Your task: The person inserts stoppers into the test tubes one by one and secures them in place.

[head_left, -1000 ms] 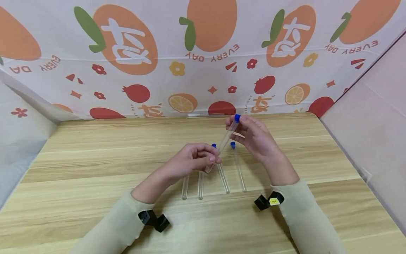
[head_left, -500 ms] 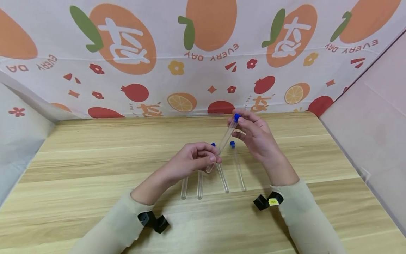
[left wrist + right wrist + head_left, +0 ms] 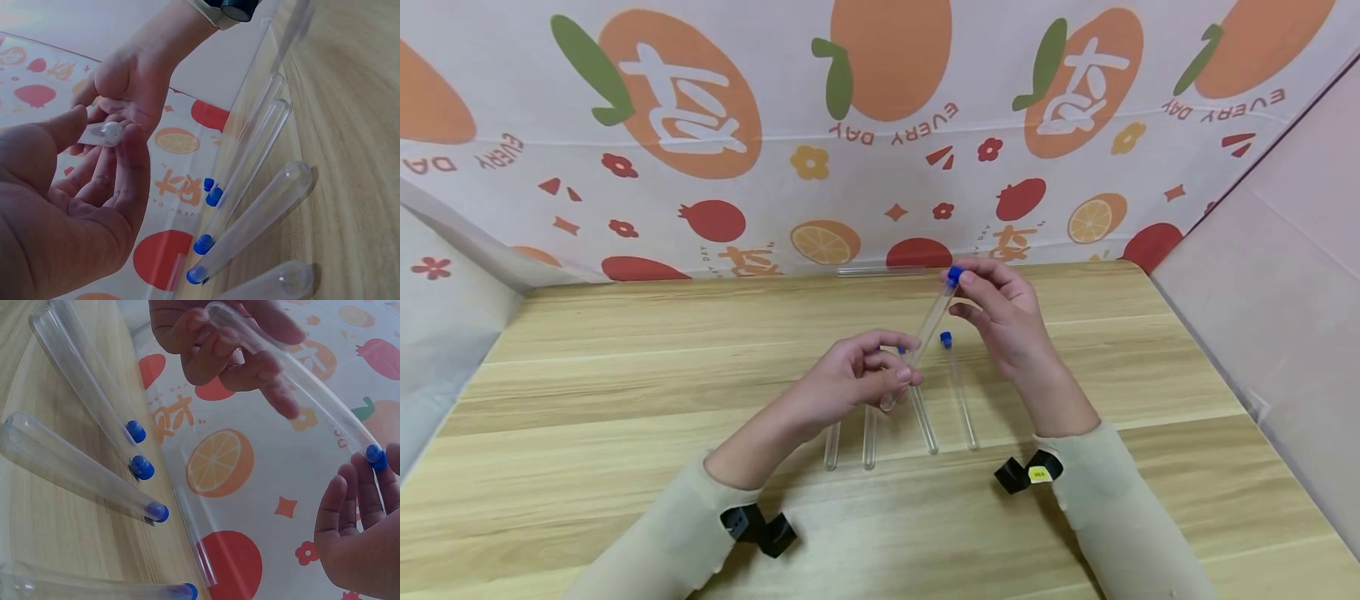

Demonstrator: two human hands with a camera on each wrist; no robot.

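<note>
A clear test tube (image 3: 934,321) is held up at a slant between both hands, above the table. My left hand (image 3: 857,371) grips its rounded lower end, with the thumb and fingertips around the glass-like wall. At the upper end, my right hand (image 3: 1007,317) pinches the blue cap (image 3: 954,277) between thumb and fingers. In the right wrist view the cap (image 3: 376,456) sits on the tube's mouth. Beneath the hands lie several more capped test tubes (image 3: 924,421), blue caps pointing away from me; the left hand partly hides some of them.
An uncapped clear tube (image 3: 880,272) lies along the back edge of the wooden table (image 3: 625,375), against the fruit-print cloth (image 3: 865,192). Another capped tube (image 3: 964,400) lies below the right hand. A pale wall (image 3: 1285,275) stands on the right.
The right index finger has risen and shifted over the cap. The left index finger has straightened a little along the tube. The held tube stays nearly in place; the head view has shifted slightly.
</note>
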